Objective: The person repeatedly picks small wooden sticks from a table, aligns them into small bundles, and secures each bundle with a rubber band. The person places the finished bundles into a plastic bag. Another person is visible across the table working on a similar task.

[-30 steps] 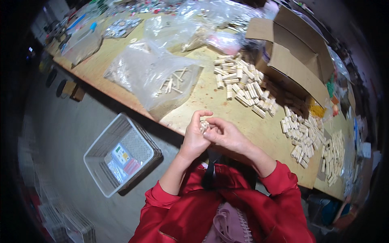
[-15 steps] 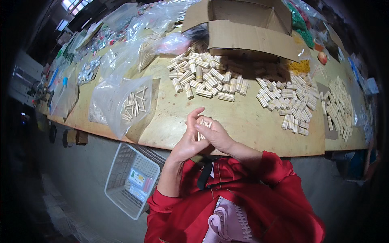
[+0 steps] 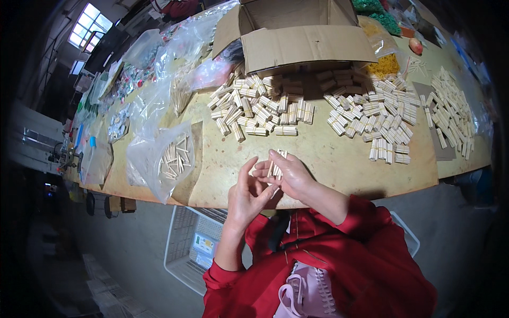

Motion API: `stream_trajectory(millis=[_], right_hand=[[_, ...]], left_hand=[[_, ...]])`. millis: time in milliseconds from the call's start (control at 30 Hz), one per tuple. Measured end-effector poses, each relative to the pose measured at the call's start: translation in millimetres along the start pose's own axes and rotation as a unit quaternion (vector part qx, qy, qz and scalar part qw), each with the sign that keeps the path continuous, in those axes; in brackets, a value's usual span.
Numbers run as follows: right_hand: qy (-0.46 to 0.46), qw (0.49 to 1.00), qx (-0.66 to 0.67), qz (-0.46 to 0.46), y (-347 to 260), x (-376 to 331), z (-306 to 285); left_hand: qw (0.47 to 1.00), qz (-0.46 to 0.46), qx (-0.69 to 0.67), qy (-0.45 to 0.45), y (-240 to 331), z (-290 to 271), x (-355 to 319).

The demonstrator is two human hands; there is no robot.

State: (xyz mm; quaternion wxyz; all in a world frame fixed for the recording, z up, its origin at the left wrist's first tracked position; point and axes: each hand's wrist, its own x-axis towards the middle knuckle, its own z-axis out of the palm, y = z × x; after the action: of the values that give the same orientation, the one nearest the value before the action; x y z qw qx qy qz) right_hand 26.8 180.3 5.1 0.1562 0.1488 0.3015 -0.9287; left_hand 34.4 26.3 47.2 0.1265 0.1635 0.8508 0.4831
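Room: a dim workshop with a grey floor (image 3: 132, 249); a bright window (image 3: 87, 24) sits high at the far left.
Worktop: a long yellowish wooden worktop (image 3: 328, 153), worn and stained, curving across the upper half of the view, crowded along its far side.
Cardboard box: an open brown cardboard box (image 3: 302, 42) stands at the far edge, flaps spread.
Plastic bags: clear plastic bags (image 3: 159, 153) lie on the left part of the worktop; the nearest one holds loose pale sticks.
Basket: a white plastic basket (image 3: 185, 249) rests on the floor below the worktop edge, just left of the person's knees.
Bundles: heaps of small tied bundles of pale wooden sticks (image 3: 265, 108) spread in front of the box, with more to the right (image 3: 382, 122) and at the far right (image 3: 450, 114).
Rubber bands: a yellow pile of rubber bands (image 3: 383, 66) lies beside the box.
Right hand: the right hand (image 3: 289, 175) pinches a small bundle of sticks (image 3: 275, 165) over the near edge of the worktop.
Left hand: the left hand (image 3: 246, 196) is raised beside it, fingers loosely spread, fingertips touching the same bundle.
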Motion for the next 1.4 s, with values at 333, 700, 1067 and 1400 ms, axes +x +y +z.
stream_trajectory(millis=[333,700,1067,1400], right_hand=[[-0.078,0.978,-0.097,0.166,-12,-3,8],[-0.110,0.975,-0.114,0.153,9,15,-6],[-0.160,0.965,-0.050,0.202,11,10,-9],[-0.142,0.971,-0.112,0.159,19,13,-18]], left_hand=[[0.989,0.138,-0.032,-0.036,-4,-6,19],[0.960,0.265,0.093,-0.007,-11,-5,25],[0.958,0.261,0.096,-0.067,4,-15,24],[0.958,0.255,0.113,-0.068,1,-10,27]])
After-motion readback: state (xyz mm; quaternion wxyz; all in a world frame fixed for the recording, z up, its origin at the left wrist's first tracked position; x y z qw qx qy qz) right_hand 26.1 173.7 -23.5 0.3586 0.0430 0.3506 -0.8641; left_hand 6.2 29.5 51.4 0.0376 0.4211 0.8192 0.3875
